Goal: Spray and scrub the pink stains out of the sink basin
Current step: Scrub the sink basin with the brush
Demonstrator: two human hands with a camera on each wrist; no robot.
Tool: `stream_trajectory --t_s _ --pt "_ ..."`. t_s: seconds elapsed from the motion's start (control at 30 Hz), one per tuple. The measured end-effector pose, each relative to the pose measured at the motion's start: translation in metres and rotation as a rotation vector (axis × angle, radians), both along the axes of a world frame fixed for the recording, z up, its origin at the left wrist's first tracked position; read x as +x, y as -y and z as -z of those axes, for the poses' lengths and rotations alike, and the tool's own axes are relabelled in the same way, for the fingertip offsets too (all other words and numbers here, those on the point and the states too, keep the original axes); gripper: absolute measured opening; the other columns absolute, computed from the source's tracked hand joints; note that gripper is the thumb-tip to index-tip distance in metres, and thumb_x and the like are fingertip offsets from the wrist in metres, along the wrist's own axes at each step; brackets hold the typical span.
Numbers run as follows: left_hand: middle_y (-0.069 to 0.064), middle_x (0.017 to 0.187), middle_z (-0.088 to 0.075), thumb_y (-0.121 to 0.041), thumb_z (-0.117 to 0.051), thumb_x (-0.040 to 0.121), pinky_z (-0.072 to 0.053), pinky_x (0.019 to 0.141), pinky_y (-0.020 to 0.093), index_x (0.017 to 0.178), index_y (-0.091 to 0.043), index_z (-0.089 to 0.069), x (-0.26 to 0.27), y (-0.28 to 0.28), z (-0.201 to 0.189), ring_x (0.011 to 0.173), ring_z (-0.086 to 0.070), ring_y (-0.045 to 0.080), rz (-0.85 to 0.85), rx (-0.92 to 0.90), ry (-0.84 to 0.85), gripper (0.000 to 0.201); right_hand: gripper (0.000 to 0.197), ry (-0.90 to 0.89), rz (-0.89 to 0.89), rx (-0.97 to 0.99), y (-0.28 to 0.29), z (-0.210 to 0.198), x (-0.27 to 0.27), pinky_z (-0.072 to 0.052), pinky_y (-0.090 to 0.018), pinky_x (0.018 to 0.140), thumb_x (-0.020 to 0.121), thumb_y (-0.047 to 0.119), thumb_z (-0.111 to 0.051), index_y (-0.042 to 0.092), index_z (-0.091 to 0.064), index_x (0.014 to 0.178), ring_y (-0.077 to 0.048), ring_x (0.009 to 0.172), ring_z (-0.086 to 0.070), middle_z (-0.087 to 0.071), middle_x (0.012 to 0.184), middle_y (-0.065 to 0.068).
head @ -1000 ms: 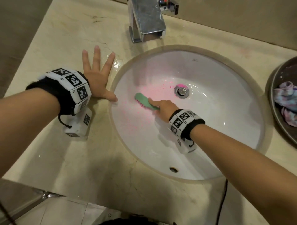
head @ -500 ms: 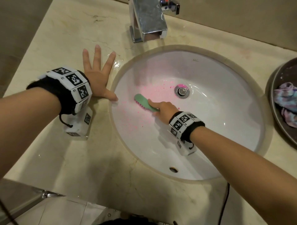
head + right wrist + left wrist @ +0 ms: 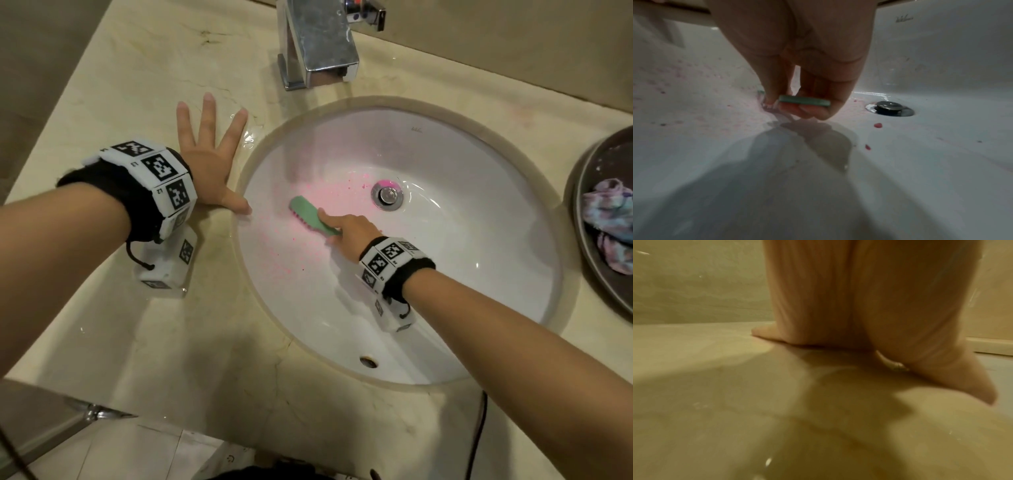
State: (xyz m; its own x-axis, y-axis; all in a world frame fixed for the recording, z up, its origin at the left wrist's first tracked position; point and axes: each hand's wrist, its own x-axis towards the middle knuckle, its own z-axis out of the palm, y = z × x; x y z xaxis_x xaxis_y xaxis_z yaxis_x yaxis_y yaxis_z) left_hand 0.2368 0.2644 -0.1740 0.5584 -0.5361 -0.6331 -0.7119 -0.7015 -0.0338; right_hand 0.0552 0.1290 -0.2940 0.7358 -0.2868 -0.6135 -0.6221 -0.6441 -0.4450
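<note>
In the white oval sink basin (image 3: pixel 462 240), your right hand (image 3: pixel 352 229) pinches the green plastic scrub brush (image 3: pixel 310 216) over pink stains (image 3: pixel 294 246). Your left hand (image 3: pixel 209 164) lies spread flat on the beige marble counter (image 3: pixel 137 325).

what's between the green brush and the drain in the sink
In the head view, only wet white basin with pink stains lies between the green brush and the drain; no object.

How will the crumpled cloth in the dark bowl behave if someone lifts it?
The cloth lies bunched in folds, so it probably hangs floppy. It looks thin, so likely light. The bowl holds it loosely; it should lift freely.
</note>
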Motion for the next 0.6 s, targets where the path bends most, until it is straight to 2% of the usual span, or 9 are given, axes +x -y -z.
stream_trajectory --t_s 0.17,0.3,0.4,0.53,0.6 --pt "0.011 0.147 0.039 -0.053 -0.075 0.068 -0.001 0.104 0.067 0.144 -0.030 0.027 0.001 -0.001 0.002 0.135 0.028 0.043 -0.005 -0.008 -0.007 0.129 0.047 -0.050 -0.036 -0.007 0.022 -0.005 -0.022 -0.045 -0.032 0.084 0.099 0.025 -0.039 0.038 -0.030 0.143 -0.027 0.095 -0.060 -0.062 0.116 -0.008" --pt "0.010 0.147 0.039 -0.054 -0.075 0.067 -0.003 0.103 0.068 0.143 -0.031 0.028 0.003 0.000 0.003 0.135 0.028 0.043 -0.003 -0.010 -0.008 0.129 0.046 -0.065 0.070 -0.074 0.042 -0.005 -0.012 -0.051 -0.035 0.081 0.100 0.022 -0.038 0.034 -0.030 0.144 -0.027 0.085 -0.060 -0.061 0.116 -0.012" --pt "0.011 0.147 0.039 -0.055 -0.074 0.067 -0.002 0.104 0.067 0.143 -0.030 0.028 0.003 0.000 0.003 0.135 0.028 0.044 0.005 0.001 -0.006 0.130 0.050 -0.038 0.038 -0.062 0.027 -0.003 0.003 -0.053 -0.037 0.083 0.099 0.015 -0.040 0.028 -0.028 0.146 -0.030 0.090 -0.064 -0.063 0.114 -0.014" --pt "0.011 0.147 0.039 -0.055 -0.074 0.067 0.000 0.103 0.067 0.143 -0.030 0.028 0.003 0.000 0.003 0.135 0.028 0.043 0.002 -0.003 -0.009 0.130 0.051 -0.006 0.004 0.049 -0.005 0.001 0.000 -0.048 -0.032 0.084 0.098 0.018 -0.045 0.034 -0.030 0.144 -0.029 0.097 -0.062 -0.062 0.119 -0.010" --pt "0.010 0.147 0.039 -0.054 -0.075 0.067 0.000 0.103 0.068 0.143 -0.031 0.028 0.004 -0.001 0.004 0.135 0.029 0.043 0.001 -0.012 -0.018 0.131 0.052 -0.016 -0.007 0.072 -0.002 0.004 -0.010 -0.045 -0.032 0.089 0.096 0.020 -0.050 0.036 -0.033 0.142 -0.028 0.101 -0.060 -0.061 0.122 -0.010"
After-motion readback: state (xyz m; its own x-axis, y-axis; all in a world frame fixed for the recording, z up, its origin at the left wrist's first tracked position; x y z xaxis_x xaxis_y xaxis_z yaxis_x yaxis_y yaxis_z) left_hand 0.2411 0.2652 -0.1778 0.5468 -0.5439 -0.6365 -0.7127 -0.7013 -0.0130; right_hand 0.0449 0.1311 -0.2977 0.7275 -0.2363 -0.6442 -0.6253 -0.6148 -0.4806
